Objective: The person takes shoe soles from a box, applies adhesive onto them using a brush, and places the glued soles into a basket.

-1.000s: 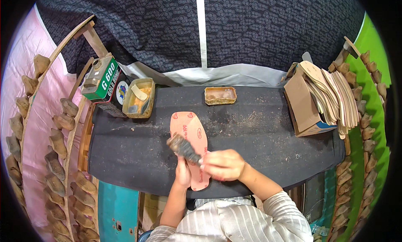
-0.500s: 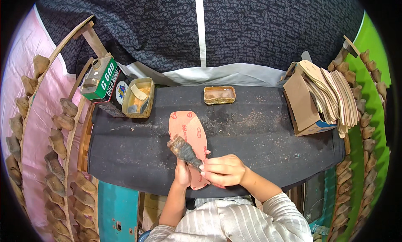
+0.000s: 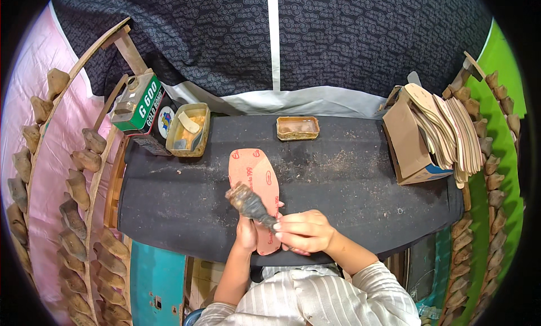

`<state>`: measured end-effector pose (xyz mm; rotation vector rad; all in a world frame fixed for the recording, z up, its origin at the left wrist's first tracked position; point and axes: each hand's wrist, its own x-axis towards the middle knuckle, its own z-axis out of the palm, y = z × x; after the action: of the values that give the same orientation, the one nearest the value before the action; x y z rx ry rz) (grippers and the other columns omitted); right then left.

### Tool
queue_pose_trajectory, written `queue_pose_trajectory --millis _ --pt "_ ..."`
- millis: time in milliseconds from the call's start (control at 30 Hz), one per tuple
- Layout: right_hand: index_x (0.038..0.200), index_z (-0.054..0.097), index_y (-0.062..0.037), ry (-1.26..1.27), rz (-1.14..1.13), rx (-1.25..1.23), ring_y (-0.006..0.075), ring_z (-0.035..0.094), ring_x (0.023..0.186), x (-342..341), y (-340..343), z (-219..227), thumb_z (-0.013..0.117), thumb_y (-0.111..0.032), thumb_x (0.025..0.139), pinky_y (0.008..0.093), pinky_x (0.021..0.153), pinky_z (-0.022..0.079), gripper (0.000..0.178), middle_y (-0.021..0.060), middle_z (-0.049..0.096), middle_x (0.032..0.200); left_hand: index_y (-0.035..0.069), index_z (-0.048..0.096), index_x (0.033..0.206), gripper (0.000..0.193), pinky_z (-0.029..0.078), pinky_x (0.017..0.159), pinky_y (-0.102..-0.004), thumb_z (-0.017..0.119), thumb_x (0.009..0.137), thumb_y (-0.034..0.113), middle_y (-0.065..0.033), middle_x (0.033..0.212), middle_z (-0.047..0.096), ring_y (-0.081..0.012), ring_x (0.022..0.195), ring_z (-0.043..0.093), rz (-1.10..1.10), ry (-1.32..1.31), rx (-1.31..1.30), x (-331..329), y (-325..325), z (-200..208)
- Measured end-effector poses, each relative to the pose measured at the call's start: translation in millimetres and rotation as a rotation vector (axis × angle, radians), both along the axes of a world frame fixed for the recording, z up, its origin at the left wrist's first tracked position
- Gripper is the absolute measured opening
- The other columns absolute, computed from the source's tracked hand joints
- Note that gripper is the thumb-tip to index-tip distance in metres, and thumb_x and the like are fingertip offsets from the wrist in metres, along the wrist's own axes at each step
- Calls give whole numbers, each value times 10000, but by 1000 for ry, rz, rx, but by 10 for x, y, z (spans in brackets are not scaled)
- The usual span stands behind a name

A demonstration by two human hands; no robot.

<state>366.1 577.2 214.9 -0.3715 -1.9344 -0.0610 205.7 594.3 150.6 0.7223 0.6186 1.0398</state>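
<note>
A pink insole board [image 3: 261, 182] with red printing is held upright in front of me over the near part of the table. My left hand [image 3: 246, 234] grips its lower left side, with some fingers hidden behind it. In front of the board is a thick glue brush [image 3: 252, 204], its dark body wrapped and its blunt brown end crusted. My right hand [image 3: 307, 232] pinches the brush's thin lower end between thumb and fingers. The brush slants up to the left; I cannot tell whether its crusted end touches the board.
A small tray [image 3: 297, 128] sits mid-table at the back. At left stand a metal can [image 3: 147, 112] and a tub [image 3: 198, 145] holding scraps. A cardboard box [image 3: 409, 151] of sole-shaped boards [image 3: 445, 126] is at right. Racks of wooden shoe lasts [image 3: 73, 216] flank the table.
The brush's handle end and my right hand have shifted slightly right. My left hand and the insole board stay nearly in place, and the whole view has moved a little.
</note>
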Motion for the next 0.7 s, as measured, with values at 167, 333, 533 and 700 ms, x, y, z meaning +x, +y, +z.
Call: queue_pose_trajectory --millis 167,333,533,700 --pt "907 642 9 70 -186 -25 271 655 787 129 120 -54 691 -46 676 337 666 555 242 132 638 915 8 467 1193 842 499 691 -343 97 867 690 -128 999 577 -213 765 581 -53 -81 6 -33 20 18" --pt "944 612 -18 116 -464 -101 287 649 789 273 108 -28 709 71 571 345 652 544 395 138 636 899 16 439 1217 836 497 667 -336 88 866 689 -120 992 574 -205 753 571 -113 -58 43 -63 42 -1" --pt "915 638 -14 -55 -66 12 265 662 786 -20 -31 -11 668 -62 761 319 628 555 164 108 640 912 26 435 1246 820 483 808 -364 119 871 683 -141 1088 590 -233 924 594 -30 -20 101 37 -8 -65" --pt "912 632 19 79 -223 -40 276 656 811 169 133 -86 700 -4 643 341 681 551 279 141 648 931 17 451 1212 844 505 663 -342 93 861 696 -143 996 584 -221 746 589 -67 -135 -67 49 15 70"
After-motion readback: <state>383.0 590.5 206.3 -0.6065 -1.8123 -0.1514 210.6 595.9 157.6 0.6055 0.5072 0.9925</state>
